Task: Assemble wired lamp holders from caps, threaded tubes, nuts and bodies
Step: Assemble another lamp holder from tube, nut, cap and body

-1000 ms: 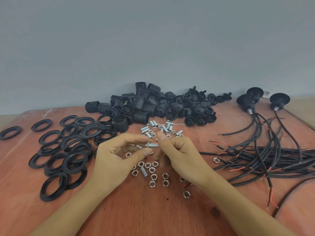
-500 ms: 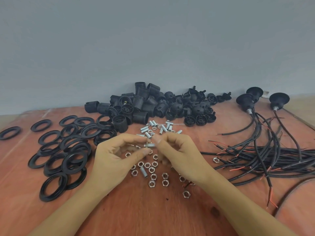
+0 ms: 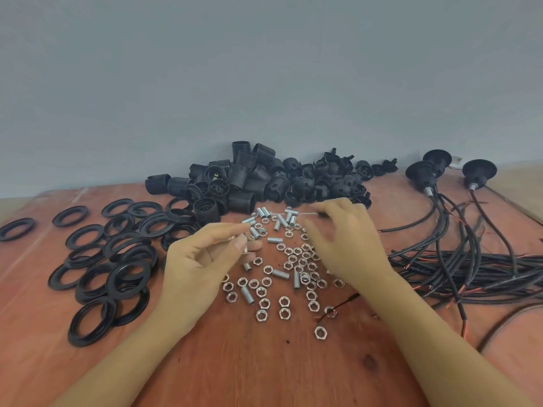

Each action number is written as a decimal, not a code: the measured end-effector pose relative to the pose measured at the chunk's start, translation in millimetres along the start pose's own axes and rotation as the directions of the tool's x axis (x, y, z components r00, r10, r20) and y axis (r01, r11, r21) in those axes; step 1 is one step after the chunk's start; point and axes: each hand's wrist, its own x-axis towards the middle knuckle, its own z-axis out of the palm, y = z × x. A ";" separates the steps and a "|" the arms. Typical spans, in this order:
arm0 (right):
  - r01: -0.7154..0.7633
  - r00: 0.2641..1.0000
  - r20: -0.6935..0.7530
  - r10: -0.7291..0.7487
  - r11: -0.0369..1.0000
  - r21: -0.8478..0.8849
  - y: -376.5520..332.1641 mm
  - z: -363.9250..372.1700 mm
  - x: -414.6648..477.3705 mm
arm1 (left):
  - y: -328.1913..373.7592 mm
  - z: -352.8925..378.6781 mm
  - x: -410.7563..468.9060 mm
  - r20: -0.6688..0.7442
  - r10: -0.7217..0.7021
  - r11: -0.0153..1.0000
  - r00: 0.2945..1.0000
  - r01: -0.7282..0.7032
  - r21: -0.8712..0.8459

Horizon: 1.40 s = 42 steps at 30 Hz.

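Left hand (image 3: 202,259) sits a bit left of centre frame, thumb and forefinger pinched on a short silver threaded metal tube (image 3: 245,248). It's blurry there, so I can't tell if a nut is on it. Right hand (image 3: 343,242) is just right of centre, fingers stretched out and loose, smeared by motion blur, hovering over the scattered small silver hex nuts (image 3: 283,301) with its fingertips up near the loose silver threaded tubes (image 3: 282,220).

Those nuts and tubes are spread over the middle of the reddish-brown wooden tabletop (image 3: 264,362), between and just below the two hands. The flat black plastic rings (image 3: 123,277) are piled on the left side, overlapping each other, with a few strays toward the far left edge.

Behind the hands, against the plain grey wall (image 3: 264,83), there's a heap of black ribbed plastic holder bodies (image 3: 244,177), and just right of that a heap of rounded black plastic caps (image 3: 323,179).

Upper right has three black holders already on cables (image 3: 423,174), standing wide end up. Their black cables with bare reddish ends (image 3: 470,259) run down in a tangled bundle along the right side of the frame.
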 end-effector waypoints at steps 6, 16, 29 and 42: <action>-0.097 0.983 0.127 0.133 0.960 -0.261 15.3 10.5 16.1 | 2.0 5.7 -2.0 0.045 -0.136 0.990 0.990 0.137 -0.044; -0.087 0.993 -0.040 0.114 0.908 0.409 -8.3 -3.3 5.1 | 2.9 5.3 -1.5 0.031 -0.230 0.972 0.973 0.232 -0.044; -0.317 0.929 0.369 -0.041 0.431 0.845 -36.6 -5.6 -14.9 | 0.8 2.9 -1.0 0.049 -0.173 0.983 0.984 0.175 -0.062; -0.288 0.917 0.376 -0.131 0.432 0.854 -30.9 -6.0 -12.9 | -1.7 -2.3 2.2 0.034 -0.131 0.991 0.991 0.132 -0.017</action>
